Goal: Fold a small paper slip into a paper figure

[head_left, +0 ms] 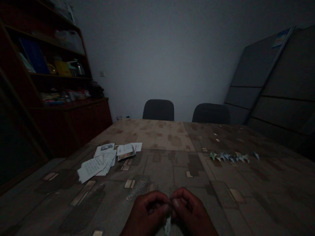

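My left hand (147, 211) and my right hand (190, 211) meet at the bottom middle of the view, just above the table (167, 154). Both have their fingers curled and pinched together on a small pale piece of paper (168, 225), which shows only as a sliver between and below the thumbs. A row of several small folded paper figures (231, 157) lies on the table to the right, well beyond my hands. A loose pile of paper sheets (100, 162) lies to the left.
The table carries a patterned cloth. Two dark chairs (158, 109) stand at its far side against a pale wall. A wooden shelf unit (49, 82) with books and objects fills the left. Grey panels (273, 88) lean at the right. The room is dim.
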A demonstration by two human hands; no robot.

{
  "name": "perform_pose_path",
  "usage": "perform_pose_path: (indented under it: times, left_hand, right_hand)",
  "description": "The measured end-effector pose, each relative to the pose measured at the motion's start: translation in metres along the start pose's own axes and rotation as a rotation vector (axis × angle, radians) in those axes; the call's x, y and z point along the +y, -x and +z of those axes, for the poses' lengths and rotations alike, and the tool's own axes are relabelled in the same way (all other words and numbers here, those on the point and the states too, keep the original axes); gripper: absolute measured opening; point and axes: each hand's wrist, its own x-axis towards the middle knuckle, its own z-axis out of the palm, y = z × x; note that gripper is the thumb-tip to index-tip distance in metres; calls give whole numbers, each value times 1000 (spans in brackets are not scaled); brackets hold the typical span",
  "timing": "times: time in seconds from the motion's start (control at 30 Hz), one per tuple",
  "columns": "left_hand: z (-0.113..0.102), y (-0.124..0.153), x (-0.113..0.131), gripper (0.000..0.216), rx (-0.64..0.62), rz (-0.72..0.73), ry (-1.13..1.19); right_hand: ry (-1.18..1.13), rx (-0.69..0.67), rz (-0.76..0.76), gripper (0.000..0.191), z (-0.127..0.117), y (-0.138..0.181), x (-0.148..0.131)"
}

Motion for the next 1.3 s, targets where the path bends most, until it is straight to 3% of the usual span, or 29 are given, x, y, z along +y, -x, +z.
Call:
perform_pose_path:
  times: [0.13,0.2,0.3,0.43,0.53,0.67,0.87,1.03,1.17,1.3]
  left_hand:
    - [-7,-1,12,12,102,72,-229]
    - [-12,0,19,10,20,152,-394]
    - [-19,4,25,13,-127,203,-628]
    - [-22,8,20,31,-289,260,-884]
    - [-21,7,14,26,-331,300,-962]
    - [-18,4,10,15,-353,373,-981]
    - [-21,2,12,13,-400,527,-878]
    - [-25,1,18,17,-372,568,-781]
    - [-21,1,22,16,-232,415,-579]
    - [-16,2,23,18,-84,94,-215]
  right_hand:
    - [201,74,-74,32,-9,0,-6]
    - [451,53,-157,17,-14,1,-10]
    - [744,-9,-279,13,-19,3,-12]
    - [892,-77,-322,14,-21,4,-8]
    - [928,-140,-350,13,-21,2,-1]
    - [941,-198,-400,15,-23,2,9]
    - [980,-314,-497,36,-32,6,13]
    - [921,-299,-497,21,-30,6,5]
    - [791,-256,-440,3,-23,2,1]
    - [537,-155,-192,25,-17,1,0]
